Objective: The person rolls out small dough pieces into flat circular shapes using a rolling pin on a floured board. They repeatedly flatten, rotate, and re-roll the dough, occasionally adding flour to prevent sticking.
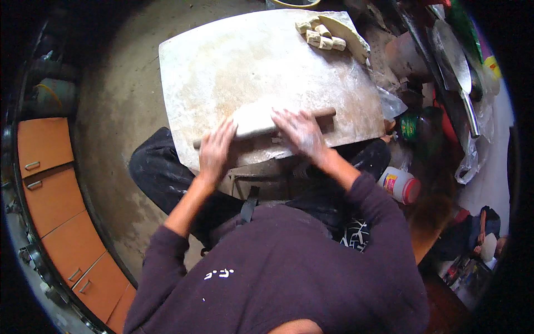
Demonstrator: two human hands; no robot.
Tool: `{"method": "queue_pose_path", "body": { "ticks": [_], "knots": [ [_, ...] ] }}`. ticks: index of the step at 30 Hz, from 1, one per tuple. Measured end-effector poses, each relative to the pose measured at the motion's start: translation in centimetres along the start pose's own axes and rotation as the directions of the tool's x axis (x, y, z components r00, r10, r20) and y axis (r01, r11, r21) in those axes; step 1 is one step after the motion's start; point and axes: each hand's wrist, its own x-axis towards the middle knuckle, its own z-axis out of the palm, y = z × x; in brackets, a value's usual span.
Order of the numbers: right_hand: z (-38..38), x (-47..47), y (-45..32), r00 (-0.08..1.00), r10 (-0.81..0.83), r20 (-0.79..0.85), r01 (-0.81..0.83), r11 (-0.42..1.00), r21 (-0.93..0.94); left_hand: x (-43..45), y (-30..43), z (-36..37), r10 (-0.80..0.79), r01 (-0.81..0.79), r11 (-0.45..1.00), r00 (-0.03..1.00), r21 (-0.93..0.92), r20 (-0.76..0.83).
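A wooden rolling pin point(327, 112) lies slantwise across the near part of a floured board point(200, 71). My left hand point(217, 144) rests over its left part, and my right hand point(301, 129) presses on it towards the other end. Both hands are blurred and dusted with flour. Between them is a white floured sheet of dough point(255, 119) against the pin; whether it wraps around the pin I cannot tell. Several cut dough pieces point(320, 35) sit at the board's far right corner, beside a curved pale slab point(346, 37) of unclear kind.
The board sits over my knees, with a metal-legged stand point(238, 177) below it. On the right are a red-lidded plastic jar point(396, 183), a clear plastic bag point(390, 103) and a metal spatula point(467, 94). Orange cabinets point(56, 200) line the left side. A bucket rim point(294, 5) shows behind the board.
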Motion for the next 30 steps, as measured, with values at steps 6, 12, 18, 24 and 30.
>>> {"method": "queue_pose_path", "body": {
  "ticks": [6,12,18,24,30],
  "knots": [
    [1.8,10.5,3.6,0.998,0.028,0.06,-0.01,0.962,-0.272,8.1,-6.5,1.5,-0.248,0.252,0.956,0.968,0.148,-0.048],
    [5.8,20.6,11.4,0.956,0.235,-0.175,-0.248,0.967,-0.057,22.1,-10.3,3.1,-0.333,0.332,0.943,0.943,-0.032,-0.029],
    [1.6,10.4,3.3,0.988,0.106,0.112,-0.096,0.992,-0.086,8.1,-3.9,2.3,-0.076,0.078,0.996,0.996,0.034,-0.049],
    [-0.7,6.6,1.6,0.986,0.128,0.107,-0.115,0.986,-0.124,5.3,-0.2,1.4,-0.115,0.118,0.987,0.993,0.105,-0.038],
    [4.5,20.3,10.5,0.948,0.275,-0.162,-0.305,0.93,-0.205,18.7,-10.5,2.7,-0.45,0.447,0.893,0.888,-0.044,-0.093]
  ]
}}
